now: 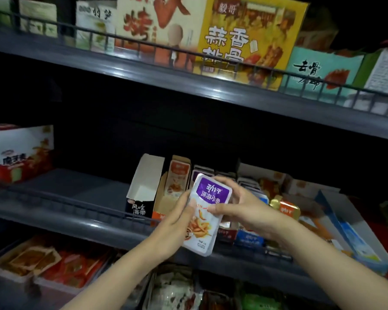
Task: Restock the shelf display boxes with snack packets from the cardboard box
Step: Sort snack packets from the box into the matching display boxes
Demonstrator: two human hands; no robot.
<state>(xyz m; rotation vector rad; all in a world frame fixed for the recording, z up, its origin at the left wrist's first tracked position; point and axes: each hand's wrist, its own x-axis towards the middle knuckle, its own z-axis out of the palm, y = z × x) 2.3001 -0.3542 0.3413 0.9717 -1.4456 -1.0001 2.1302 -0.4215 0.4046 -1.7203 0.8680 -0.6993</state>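
- Snack packets (207, 211), apparently a thin stack of white pouches with purple bands, are held at the centre of the frame in front of the middle shelf (76, 204) of a dim shop display.
- The left hand (177, 222) grips the stack's lower left edge, fingers curled behind it. The right hand (240, 204) pinches the upper right, with its thumb across the printed face and its fingers over the top corner.
- The stack's long axis stands nearly upright in the frame, its top tipped slightly right.
- The purple display box (202, 173) lies directly behind and just above that top edge, and its colour matches the pouches. It looks like the place for this stack, reached by a short push forward and down. The right hand is the nearer of the two to the opening.
- Just left of it stand an orange display box (177, 175) and an empty display box (143, 182) with a bare white interior. The black front of the empty box reads 风吃海带.
- The top pouch reads 劲仔 and 深海小鱼 on its purple band, above a picture of small fried fish.
- On the upper shelf, a yellow carton (249, 36) at the top centre of the frame reads 蒜香排骨. A teal carton (318, 72) to its right begins 去骨, and the rest is blurred.
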